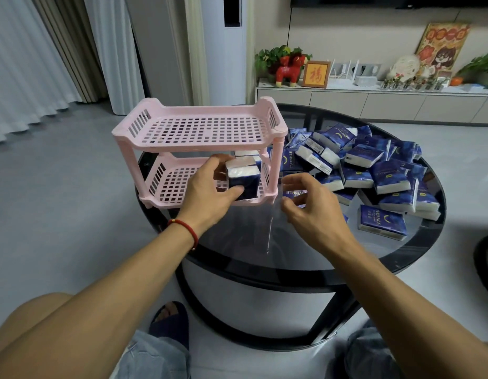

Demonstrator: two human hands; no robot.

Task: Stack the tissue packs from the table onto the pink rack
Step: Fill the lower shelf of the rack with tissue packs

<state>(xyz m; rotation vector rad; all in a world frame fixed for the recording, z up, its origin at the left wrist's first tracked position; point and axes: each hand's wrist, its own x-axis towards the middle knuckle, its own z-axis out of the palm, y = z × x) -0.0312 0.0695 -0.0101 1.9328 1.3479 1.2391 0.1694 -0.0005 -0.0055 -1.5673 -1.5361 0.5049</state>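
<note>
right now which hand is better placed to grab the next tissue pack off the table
Right. The right hand hovers open beside the loose pile of tissue packs on the table, while the left hand grips a pack at the pink rack's lower shelf.

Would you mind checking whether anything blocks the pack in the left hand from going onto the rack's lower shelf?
Nothing visible does: the left hand holds the tissue pack at the open front of the pink rack, beside packs already on the lower shelf.

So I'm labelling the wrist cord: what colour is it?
Red, with a small gold bead, on the left wrist; the cord shows in the head view.
</note>
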